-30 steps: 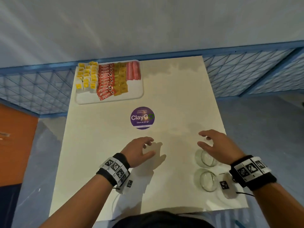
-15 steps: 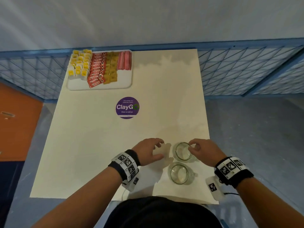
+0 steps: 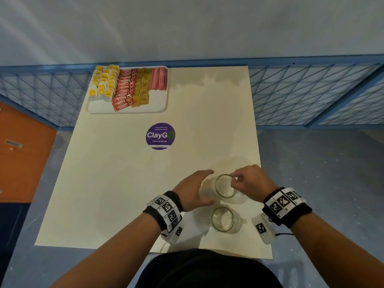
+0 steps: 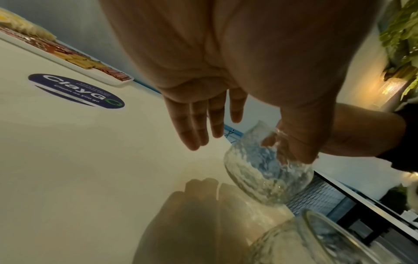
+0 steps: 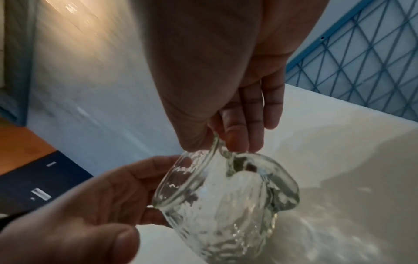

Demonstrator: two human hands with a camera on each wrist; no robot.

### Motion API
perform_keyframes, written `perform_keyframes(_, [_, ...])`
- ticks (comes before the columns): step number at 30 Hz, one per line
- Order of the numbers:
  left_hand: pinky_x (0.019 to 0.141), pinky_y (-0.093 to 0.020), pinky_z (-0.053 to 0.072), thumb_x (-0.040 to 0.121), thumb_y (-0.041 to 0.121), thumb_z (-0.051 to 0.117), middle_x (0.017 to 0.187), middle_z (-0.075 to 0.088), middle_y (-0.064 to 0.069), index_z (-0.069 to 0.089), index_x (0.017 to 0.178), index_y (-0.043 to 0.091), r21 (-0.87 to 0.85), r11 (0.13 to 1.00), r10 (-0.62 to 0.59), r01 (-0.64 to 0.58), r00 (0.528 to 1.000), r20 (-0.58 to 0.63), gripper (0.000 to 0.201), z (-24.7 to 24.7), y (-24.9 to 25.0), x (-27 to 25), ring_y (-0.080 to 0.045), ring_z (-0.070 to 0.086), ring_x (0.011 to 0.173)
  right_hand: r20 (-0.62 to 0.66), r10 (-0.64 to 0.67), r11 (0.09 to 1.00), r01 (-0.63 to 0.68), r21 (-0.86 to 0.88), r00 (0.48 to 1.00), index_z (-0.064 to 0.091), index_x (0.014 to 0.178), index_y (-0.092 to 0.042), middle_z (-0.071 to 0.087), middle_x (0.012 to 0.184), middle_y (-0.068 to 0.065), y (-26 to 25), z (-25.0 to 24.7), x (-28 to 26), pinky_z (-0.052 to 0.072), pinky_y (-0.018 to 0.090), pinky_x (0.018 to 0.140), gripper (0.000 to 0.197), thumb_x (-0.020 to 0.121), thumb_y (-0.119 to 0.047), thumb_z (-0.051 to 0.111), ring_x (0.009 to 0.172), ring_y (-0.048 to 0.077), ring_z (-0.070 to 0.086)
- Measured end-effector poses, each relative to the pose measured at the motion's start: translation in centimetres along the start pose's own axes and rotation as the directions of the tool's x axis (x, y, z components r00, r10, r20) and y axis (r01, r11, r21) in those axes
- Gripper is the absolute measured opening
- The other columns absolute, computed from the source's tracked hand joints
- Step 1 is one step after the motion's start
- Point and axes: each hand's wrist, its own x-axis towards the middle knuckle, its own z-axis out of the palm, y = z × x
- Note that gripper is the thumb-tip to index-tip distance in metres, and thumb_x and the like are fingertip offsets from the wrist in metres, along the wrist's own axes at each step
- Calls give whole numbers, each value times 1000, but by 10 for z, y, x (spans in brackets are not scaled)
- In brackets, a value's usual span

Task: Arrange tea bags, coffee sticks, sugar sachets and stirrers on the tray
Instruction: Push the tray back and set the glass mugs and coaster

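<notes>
A white tray (image 3: 154, 106) at the table's far left corner holds yellow-tagged tea bags (image 3: 102, 83), red coffee sticks (image 3: 124, 89), tan sugar sachets (image 3: 143, 88) and red-striped stirrers (image 3: 159, 78) in rows. Near the front right, my right hand (image 3: 246, 182) pinches the rim of a clear glass jar (image 3: 225, 187), tilted and lifted off the table in the right wrist view (image 5: 221, 200). My left hand (image 3: 195, 191) is spread open just left of that jar, fingers straight (image 4: 199, 125), not gripping it. A second glass jar (image 3: 223, 219) stands upright nearer to me.
A round purple ClayGo sticker (image 3: 160, 135) marks the middle of the cream table (image 3: 108, 183). Blue wire-mesh panels (image 3: 311, 94) run behind and beside the table. An orange cabinet (image 3: 22, 154) is at the left. The table's right edge lies close to my right wrist.
My right hand came down onto the farther jar, pinched its rim and tilted it up. My left hand slid right, up beside that jar. The head view shifted right.
</notes>
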Motion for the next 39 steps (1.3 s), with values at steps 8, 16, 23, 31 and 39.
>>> perform_keyframes(8, [107,-19,36,72,44,86,146,46,7,37,149,23,-124,988,66,-89,982,-174,94,3,6,-11,-5,45,131,44,-86,975,75,209,995,81,82,-24,65,54,-6,-49,-21,-1,42,20,54,13,86,-23,68,52,10,56])
perform_keyframes(16, [97,-24,47,68,45,88,131,56,12,49,138,24,-181,980,37,-88,964,-265,83,-2,-6,-37,-1,53,119,28,-133,968,124,217,991,76,111,-26,73,80,-11,-51,-9,-10,54,29,82,31,92,-49,67,81,3,66])
perform_keyframes(23, [93,-37,54,65,56,84,133,55,16,45,139,34,-232,972,-106,36,949,-298,87,-4,-35,-61,-5,56,118,164,-272,962,272,23,948,59,135,-28,58,126,-14,-25,15,-39,47,28,97,64,85,-67,66,111,4,55])
perform_keyframes(31, [95,-35,54,65,51,87,131,56,17,47,134,39,-272,960,-155,65,934,-321,80,-2,-40,-76,-4,56,118,379,-240,961,274,-40,894,34,153,-29,31,156,-11,-3,59,-62,38,29,112,99,73,-67,78,136,12,39])
perform_keyframes(39, [93,-35,55,64,55,85,131,56,21,47,132,43,-295,953,-158,61,935,-317,79,-5,-36,-75,-5,57,118,352,-225,964,259,-52,909,33,149,-30,44,151,-12,4,71,-63,48,31,99,84,81,-43,80,121,17,59])
